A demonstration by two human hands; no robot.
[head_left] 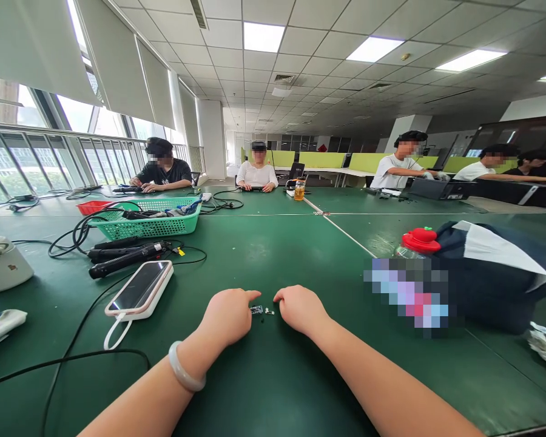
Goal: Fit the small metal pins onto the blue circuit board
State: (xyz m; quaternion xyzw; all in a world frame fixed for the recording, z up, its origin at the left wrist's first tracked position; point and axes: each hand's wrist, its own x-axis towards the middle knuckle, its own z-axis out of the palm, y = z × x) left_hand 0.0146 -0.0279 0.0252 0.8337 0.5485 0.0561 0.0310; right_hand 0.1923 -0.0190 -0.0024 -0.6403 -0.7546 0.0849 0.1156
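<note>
My left hand (227, 315), with a pale bangle at its wrist, rests low over the green table. Its index finger points right while the other fingers curl under, so anything inside them is hidden. Right beside those curled fingers, perhaps touching them, is a small circuit board (257, 309). Tiny white pieces (269, 311) lie just right of the board, with a small dark bit below. From the other side my right hand (300, 308) faces them, its index finger bent toward the pieces and the rest folded in. Whatever it may hold is out of sight.
A phone (141, 286) in a white case, black cylindrical tools (127, 260) and cables lie left. Behind them stands a green basket (148, 227). At right are a red-lidded bottle (421, 240) and a dark bag (495, 279). Several people sit around the table (264, 255).
</note>
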